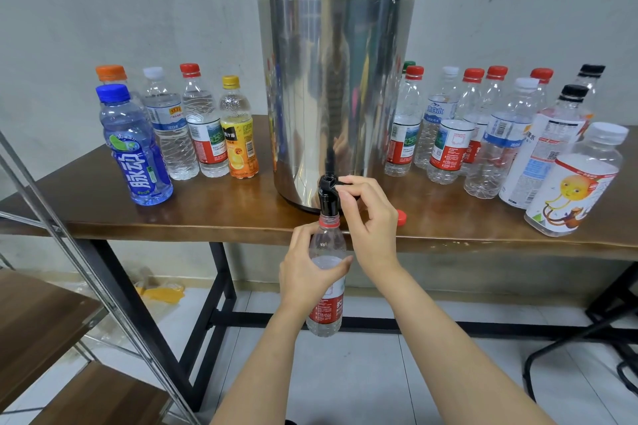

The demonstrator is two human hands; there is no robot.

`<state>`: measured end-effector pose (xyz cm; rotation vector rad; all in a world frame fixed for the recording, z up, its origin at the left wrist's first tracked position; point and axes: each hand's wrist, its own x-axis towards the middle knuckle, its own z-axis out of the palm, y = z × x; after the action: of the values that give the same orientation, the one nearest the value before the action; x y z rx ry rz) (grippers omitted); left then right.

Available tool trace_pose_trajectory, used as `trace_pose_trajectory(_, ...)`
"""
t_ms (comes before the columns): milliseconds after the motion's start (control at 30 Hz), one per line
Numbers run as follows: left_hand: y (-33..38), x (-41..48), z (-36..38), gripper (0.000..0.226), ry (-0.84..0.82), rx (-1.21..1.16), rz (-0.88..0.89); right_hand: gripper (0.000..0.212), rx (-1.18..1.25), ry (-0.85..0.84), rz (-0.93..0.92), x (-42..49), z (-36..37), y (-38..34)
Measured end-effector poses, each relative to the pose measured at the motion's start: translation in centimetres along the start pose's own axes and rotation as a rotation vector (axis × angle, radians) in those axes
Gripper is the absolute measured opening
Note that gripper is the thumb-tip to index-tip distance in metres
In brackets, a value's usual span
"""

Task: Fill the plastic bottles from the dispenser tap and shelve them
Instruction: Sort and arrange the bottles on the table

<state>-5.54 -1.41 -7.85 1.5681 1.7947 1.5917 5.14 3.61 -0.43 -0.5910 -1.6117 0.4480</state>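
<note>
**Bottle held up to the tap, both hands busy**

We see a brown wooden table (214,214) on black legs running across the middle of the frame. At its centre stands a tall steel dispenser (336,79) with a black lid, reaching the top edge. At lower left a metal-framed shelf (41,317) with brown boards slants into view.

Left of the dispenser, the left group of bottles (174,141) stands upright on the table, five in all and each capped; the blue bottle (136,152) is nearest us. Right of the dispenser, the right group of bottles (483,148) crowds the tabletop out to the right edge; most have red caps, some white, two black.

Just below centre, in front of the table's edge, is the bottle (326,316) we are working on. It is clear, red-labelled, uncapped and upright, with its mouth right up against the spout.

Our left hand (303,276) grips this bottle around its upper body, with fingers and thumb curled round it. Our right hand (371,221) sits above and to the right; its thumb and forefinger pinch the lever of the black tap (327,195) at the dispenser's base, and the other fingers are curled. We cannot tell whether water is running.

A loose red cap (401,217) lies on the table edge just right of the right hand, partly hidden by it.
</note>
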Motion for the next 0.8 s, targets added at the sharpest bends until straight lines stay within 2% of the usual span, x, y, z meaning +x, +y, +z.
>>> trace_pose_trajectory(800, -0.02, 0.01, -0.01, 0.063, -0.002, 0.003, 0.009, 0.02, 0.007, 0.0, -0.001, -0.06, 0.01, 0.2)
